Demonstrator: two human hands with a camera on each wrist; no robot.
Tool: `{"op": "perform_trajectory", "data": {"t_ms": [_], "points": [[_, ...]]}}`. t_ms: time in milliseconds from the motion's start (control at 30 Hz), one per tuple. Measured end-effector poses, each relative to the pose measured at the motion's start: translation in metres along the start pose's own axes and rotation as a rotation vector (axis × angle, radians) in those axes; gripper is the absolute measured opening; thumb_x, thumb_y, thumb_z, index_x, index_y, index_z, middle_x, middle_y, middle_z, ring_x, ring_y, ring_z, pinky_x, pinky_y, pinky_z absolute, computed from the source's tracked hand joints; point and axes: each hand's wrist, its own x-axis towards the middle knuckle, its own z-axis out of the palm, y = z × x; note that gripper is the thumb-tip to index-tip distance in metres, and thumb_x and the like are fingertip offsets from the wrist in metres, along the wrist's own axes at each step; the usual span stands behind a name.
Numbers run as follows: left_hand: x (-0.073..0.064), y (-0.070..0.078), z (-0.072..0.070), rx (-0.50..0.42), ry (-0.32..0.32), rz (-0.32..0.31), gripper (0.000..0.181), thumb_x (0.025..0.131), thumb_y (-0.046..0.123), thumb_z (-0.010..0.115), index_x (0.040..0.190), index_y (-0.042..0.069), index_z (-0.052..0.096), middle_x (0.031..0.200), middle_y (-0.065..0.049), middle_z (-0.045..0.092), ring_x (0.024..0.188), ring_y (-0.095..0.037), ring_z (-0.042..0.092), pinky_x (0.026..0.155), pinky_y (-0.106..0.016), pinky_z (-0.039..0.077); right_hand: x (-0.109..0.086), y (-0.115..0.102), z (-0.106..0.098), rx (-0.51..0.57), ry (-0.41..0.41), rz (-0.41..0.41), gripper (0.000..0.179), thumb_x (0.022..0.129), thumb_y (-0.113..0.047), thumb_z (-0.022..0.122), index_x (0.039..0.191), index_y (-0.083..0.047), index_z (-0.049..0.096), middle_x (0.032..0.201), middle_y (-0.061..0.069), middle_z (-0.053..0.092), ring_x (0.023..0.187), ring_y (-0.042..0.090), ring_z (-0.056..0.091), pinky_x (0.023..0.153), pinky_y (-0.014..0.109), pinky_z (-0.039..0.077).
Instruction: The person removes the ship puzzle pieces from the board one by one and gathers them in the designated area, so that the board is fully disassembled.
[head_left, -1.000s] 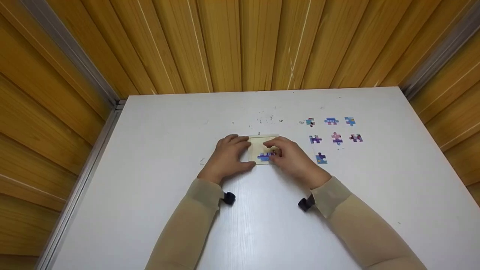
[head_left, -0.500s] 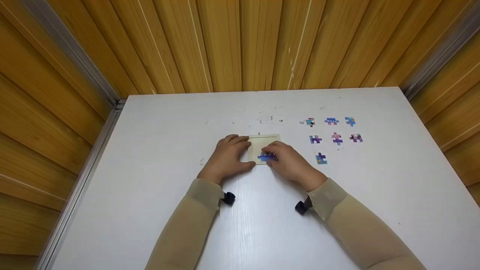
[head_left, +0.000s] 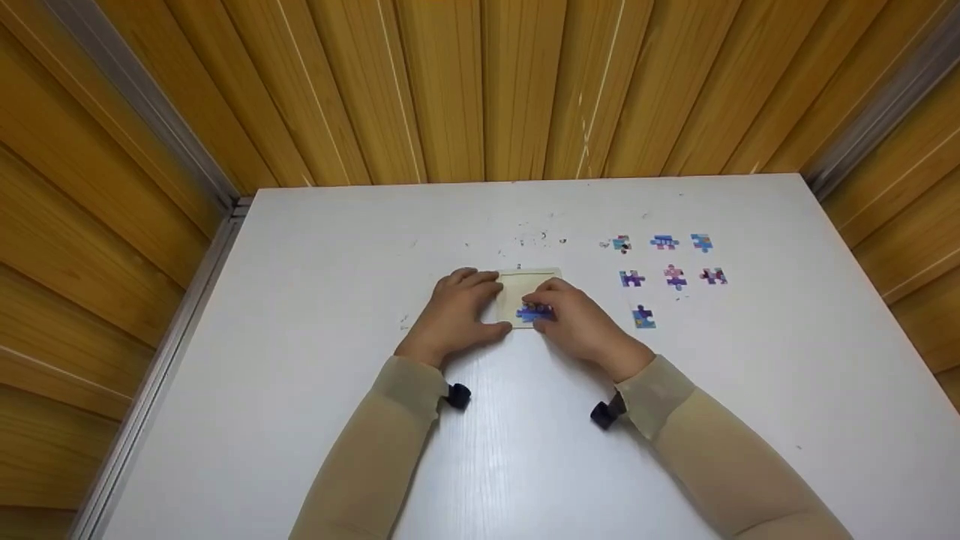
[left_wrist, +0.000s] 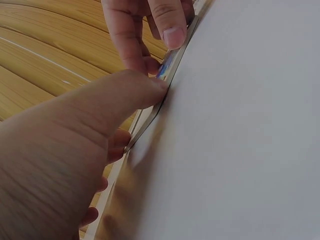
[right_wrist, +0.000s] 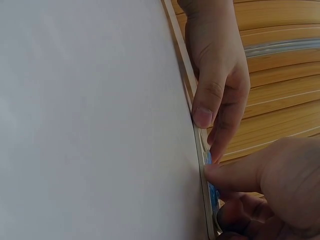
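Observation:
In the head view a shallow cream puzzle tray [head_left: 517,285] lies on the white table. My left hand [head_left: 457,315] holds it by the left side, thumb at the near corner and fingers along the left edge. Blue and purple jigsaw pieces [head_left: 525,313] sit in the tray along its near edge. Over the tray's right part, my right hand [head_left: 581,322] pinches a piece among them between thumb and fingers, which partly cover it. The left wrist view shows my left thumb [left_wrist: 145,92] against the tray's rim. A blue piece [right_wrist: 213,195] shows beside my right thumb in the right wrist view.
Several loose jigsaw pieces lie in spaced rows to the right of the tray, including a pink one [head_left: 674,276] and a blue and purple one [head_left: 643,317]. Small dark marks [head_left: 543,236] dot the table beyond the tray. Wood-patterned panels [head_left: 517,90] stand behind the table.
My right hand has shifted slightly left and lowered its fingers onto the pieces at the tray's near edge. My left hand has stayed in place on the tray.

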Motion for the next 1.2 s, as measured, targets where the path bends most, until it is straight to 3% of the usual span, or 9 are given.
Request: {"op": "perform_trajectory", "data": {"t_ms": [1200], "points": [[0.0003,0.0011,-0.0005,0.004,-0.014,-0.02,0.077,0.096,0.058,0.081,0.16,0.018,0.066,0.175,0.004,0.055,0.169,-0.031,0.04,0.143,-0.053,0.028,-0.0021,0.0028,-0.0024,-0.045,-0.027,-0.042,0.04,0.111,-0.007,0.07,0.15,-0.005,0.072,0.143,0.016,0.068,0.135,0.036,0.068,0.121,0.056,0.056]]}}
